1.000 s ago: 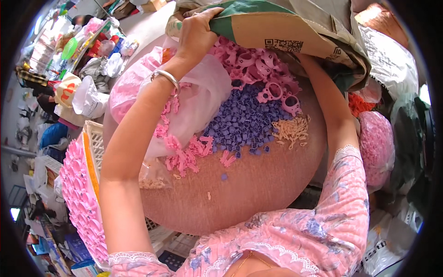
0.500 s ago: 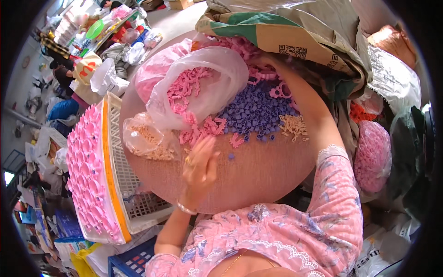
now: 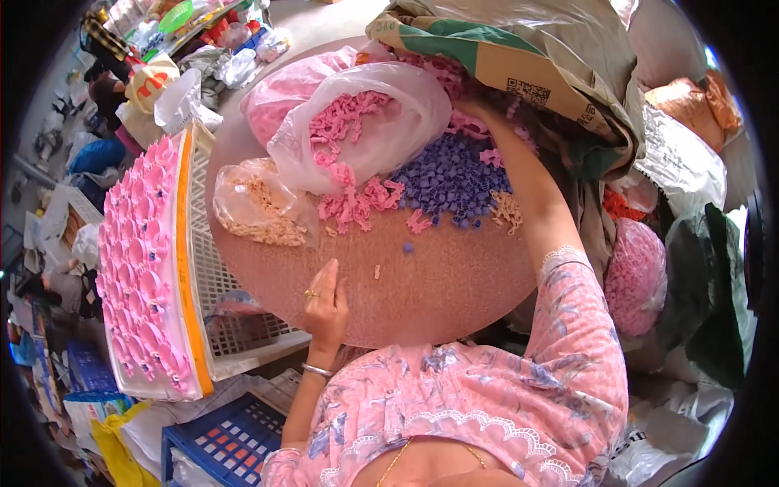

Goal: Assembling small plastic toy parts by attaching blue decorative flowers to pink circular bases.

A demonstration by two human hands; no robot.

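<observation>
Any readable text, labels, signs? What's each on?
I won't copy wording; markings only:
Sack: square black code, small symbol, edge scrawl; lettering too small.
Cream bag: bold red-orange mark.
White bag, lower right: dark print, too blurred.
Anything else: too blurred or small.

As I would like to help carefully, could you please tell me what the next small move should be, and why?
Perhaps ease the right hand slowly back from the large tan-and-green sack: it is largely hidden near the sack's rim, and loose pink plastic pieces and small blue-violet plastic pieces lie close to the right forearm, so a quick pull might scatter them.
</observation>
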